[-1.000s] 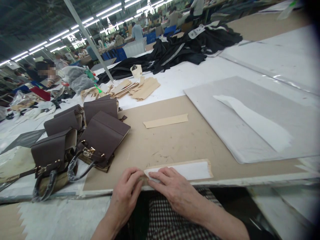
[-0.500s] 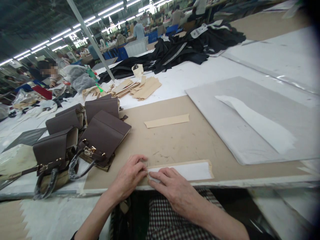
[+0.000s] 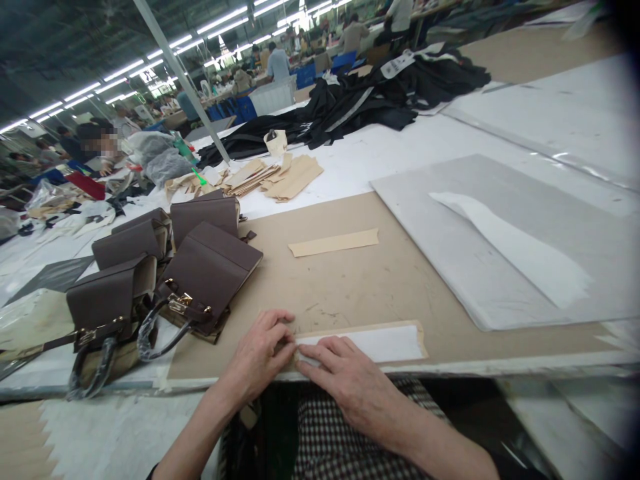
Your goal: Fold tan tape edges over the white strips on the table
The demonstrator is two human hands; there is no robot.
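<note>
A white strip with a tan border (image 3: pixel 385 343) lies lengthwise near the table's front edge. At its left end my left hand (image 3: pixel 263 350) is closed, with bent fingers and the thumb at the strip's edge; the exact contact is partly hidden. Stretched fingers of my right hand (image 3: pixel 345 377) lie on the left part of the white surface, their tips close to my left fingertips. Farther back on the brown board (image 3: pixel 340 287) rests a plain tan strip (image 3: pixel 334 242), touched by neither hand.
Several dark brown handbags (image 3: pixel 215 267) with plastic-wrapped handles stand at left. Tan cut pieces (image 3: pixel 295 177) are piled behind the board, and black material (image 3: pixel 360 100) is heaped beyond. At right, a grey sheet (image 3: pixel 430 220) carries a loose white piece (image 3: pixel 520 250). People work in the background.
Almost nothing differs. The fingers of my left hand have shifted very slightly at the strip's left end; the strip and my right hand stay in place.
</note>
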